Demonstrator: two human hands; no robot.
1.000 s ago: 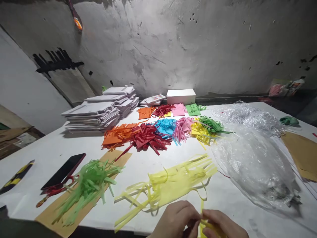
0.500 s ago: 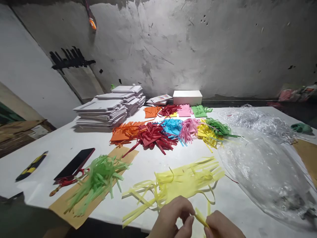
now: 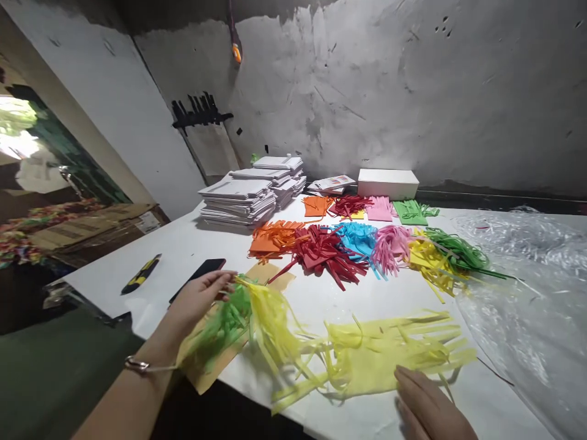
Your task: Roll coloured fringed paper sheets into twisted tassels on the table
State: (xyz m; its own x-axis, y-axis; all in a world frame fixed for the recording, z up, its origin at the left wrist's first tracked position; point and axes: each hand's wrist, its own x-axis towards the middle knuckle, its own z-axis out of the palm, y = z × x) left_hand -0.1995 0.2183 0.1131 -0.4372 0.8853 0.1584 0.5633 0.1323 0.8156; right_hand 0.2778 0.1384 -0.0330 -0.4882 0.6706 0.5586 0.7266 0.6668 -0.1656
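Note:
My left hand (image 3: 208, 290) pinches the top of a yellow paper tassel (image 3: 271, 315). The tassel hangs above the table, its strips blurred, partly in front of a green fringed paper bundle (image 3: 229, 315). That bundle lies on a brown paper sheet (image 3: 280, 276). A flat piece of yellow fringed paper (image 3: 367, 360) is spread on the white table, with loose strips at both ends. At its near edge rests my right hand (image 3: 424, 397), fingers stretched out and close together; nothing shows in it.
Fringed paper bundles, among them red (image 3: 323, 250), blue (image 3: 358, 239) and orange (image 3: 275, 238), lie in rows behind. White stacks (image 3: 238, 205) and a white box (image 3: 387, 183) stand farther back. A phone (image 3: 204, 269), a cutter knife (image 3: 141, 275) and clear plastic (image 3: 518, 324) flank them.
My left hand has moved from the front middle to the left, raising a yellow tassel. My right hand has stopped pinching yellow strips and lies extended. The view has swung left.

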